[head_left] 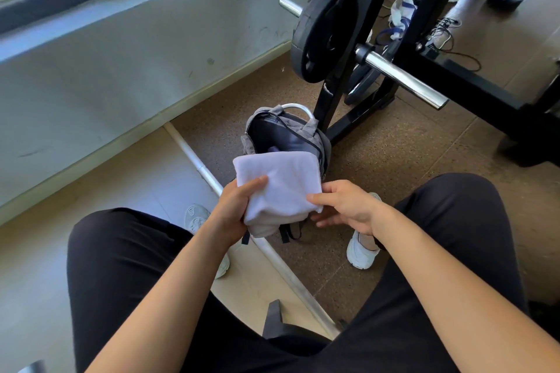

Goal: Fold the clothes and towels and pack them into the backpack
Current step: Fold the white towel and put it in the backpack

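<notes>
Left hand (233, 212) gripping, right hand (345, 206) pinching our soft, floppy folded towel (281, 182), so we'd hold it by both side edges.

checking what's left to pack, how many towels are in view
1: a folded white towel, gripped by the left hand, with the right hand pinching its corner, just over the open backpack. Others may be hidden inside it.
</notes>
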The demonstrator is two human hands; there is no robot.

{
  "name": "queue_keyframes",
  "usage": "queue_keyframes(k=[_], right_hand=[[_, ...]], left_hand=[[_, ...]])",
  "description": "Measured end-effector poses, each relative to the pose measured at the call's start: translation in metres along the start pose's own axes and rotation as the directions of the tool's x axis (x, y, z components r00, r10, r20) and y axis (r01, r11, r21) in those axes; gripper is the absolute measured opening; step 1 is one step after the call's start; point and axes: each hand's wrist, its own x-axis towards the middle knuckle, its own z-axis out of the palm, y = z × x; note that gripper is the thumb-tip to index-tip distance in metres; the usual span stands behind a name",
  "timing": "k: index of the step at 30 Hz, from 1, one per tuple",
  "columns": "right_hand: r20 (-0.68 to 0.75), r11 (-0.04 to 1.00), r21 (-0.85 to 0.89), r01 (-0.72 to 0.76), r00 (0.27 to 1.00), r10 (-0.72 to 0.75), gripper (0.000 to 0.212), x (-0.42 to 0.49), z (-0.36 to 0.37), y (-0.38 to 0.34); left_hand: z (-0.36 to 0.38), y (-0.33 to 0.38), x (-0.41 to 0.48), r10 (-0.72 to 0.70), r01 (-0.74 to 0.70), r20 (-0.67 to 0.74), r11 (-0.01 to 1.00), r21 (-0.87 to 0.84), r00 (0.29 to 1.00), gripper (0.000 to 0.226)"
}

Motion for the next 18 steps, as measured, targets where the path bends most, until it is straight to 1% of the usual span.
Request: queue_keyframes(k=[2, 3, 5, 7, 9, 12, 15, 18], right_hand=[[-0.034, 0.995, 0.080, 0.054, 0.998, -0.051, 0.025, -0.002, 0.000, -0.003], [-0.089, 0.989, 0.109, 0.105, 0.991, -0.096, 0.027, -0.002, 0.001, -0.004], [-0.214, 0.964, 0.123, 0.236, 0.955, -0.206, 0.032, -0.002, 0.004, -0.004], [-0.264, 0.930, 0.089, 0.356, 0.909, -0.322, 0.033, 0.000, 0.007, -0.001], [-0.268, 0.896, -0.034, 0.442, 0.860, -0.434, 0.028, 0.001, 0.010, 0.002], [-0.281, 0.809, -0.291, 0.511, 0.763, -0.582, 0.018, 0.004, 0.015, 0.005], [-0.354, 0.699, -0.523, 0.488, 0.621, -0.699, 0.010, 0.009, 0.020, 0.007], [-0.412, 0.614, -0.663, 0.428, 0.477, -0.777, 0.005, 0.014, 0.024, 0.008]], left_hand=[[-0.002, 0.001, 0.001, -0.022, 0.021, -0.028, 0.999, -0.042, 0.999, 0.042], [-0.002, 0.002, 0.000, -0.038, 0.036, -0.030, 0.997, -0.063, 0.999, 0.044], [-0.001, 0.003, -0.003, -0.086, 0.082, -0.027, 0.990, -0.115, 0.996, 0.046], [0.000, 0.003, -0.005, -0.152, 0.147, -0.011, 0.970, -0.194, 0.988, 0.046], [0.002, 0.005, -0.007, -0.205, 0.204, 0.022, 0.946, -0.253, 0.978, 0.049], [0.005, 0.004, -0.009, -0.241, 0.253, 0.078, 0.919, -0.302, 0.967, 0.054], [0.008, 0.000, -0.011, -0.246, 0.269, 0.111, 0.913, -0.306, 0.963, 0.056], [0.011, -0.005, -0.011, -0.250, 0.275, 0.120, 0.913, -0.302, 0.961, 0.054]])
